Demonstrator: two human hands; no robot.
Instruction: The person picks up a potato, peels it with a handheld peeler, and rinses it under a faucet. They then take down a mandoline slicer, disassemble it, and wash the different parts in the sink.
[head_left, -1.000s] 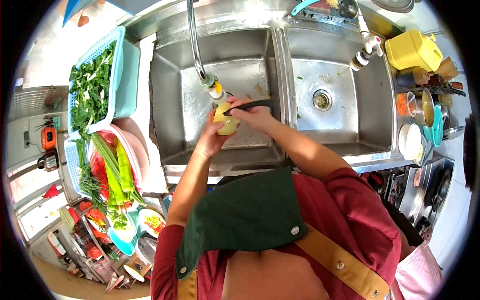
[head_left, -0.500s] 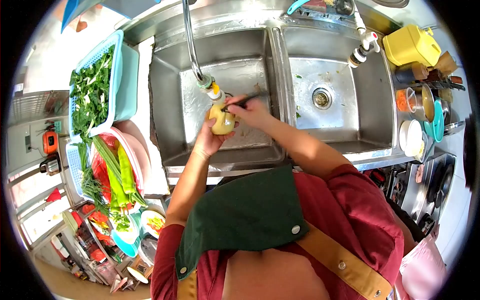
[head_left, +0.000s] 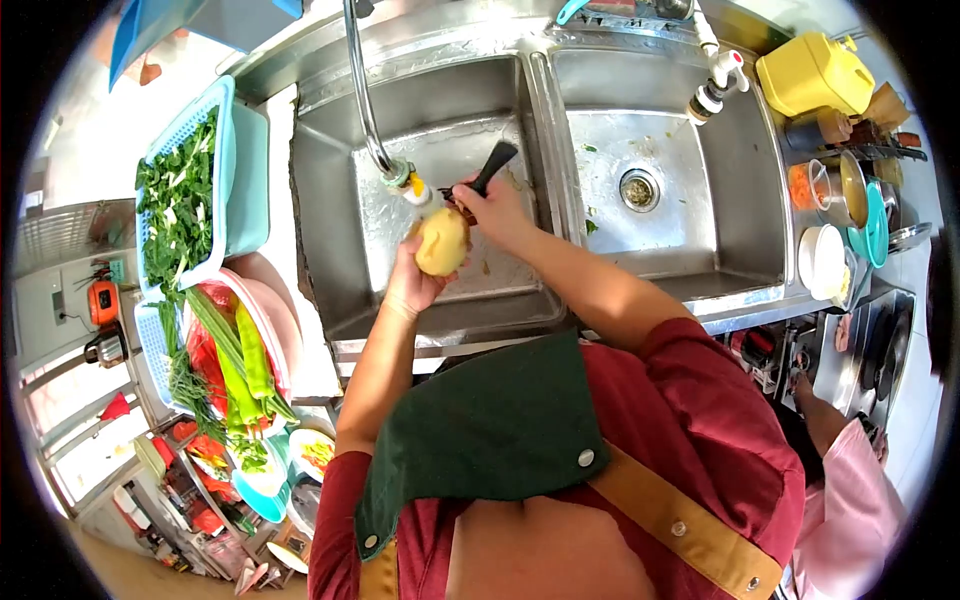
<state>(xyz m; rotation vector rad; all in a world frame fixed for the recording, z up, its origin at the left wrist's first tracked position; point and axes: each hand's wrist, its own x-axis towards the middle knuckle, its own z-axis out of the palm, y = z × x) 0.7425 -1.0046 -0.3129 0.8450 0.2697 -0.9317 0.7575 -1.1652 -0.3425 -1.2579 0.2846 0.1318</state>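
Note:
A pale yellow, peeled-looking potato [head_left: 443, 243] is gripped by my left hand [head_left: 408, 282] over the left sink basin [head_left: 345, 297]. My right hand [head_left: 499, 210] is closed around a black-handled peeler [head_left: 493, 166], whose handle points up and away to the right. The peeler's head is near the far right side of the potato; whether it touches is hard to make out. Just beyond the potato hangs the faucet [head_left: 366, 100], its white and yellow nozzle close to my left fingers.
At left stand a blue basket of chopped greens [head_left: 222, 180] and a pink basin [head_left: 285, 325] with long green peppers. The right sink basin [head_left: 740, 225] has a drain and green scraps. A yellow jug [head_left: 815, 75] stands at far right. Another person's pink sleeve [head_left: 850, 500] shows lower right.
The peeler has swung from nearly level to upright and its head has moved toward the potato's far side. The potato sits slightly lower, turned. The other person's arm has come into view.

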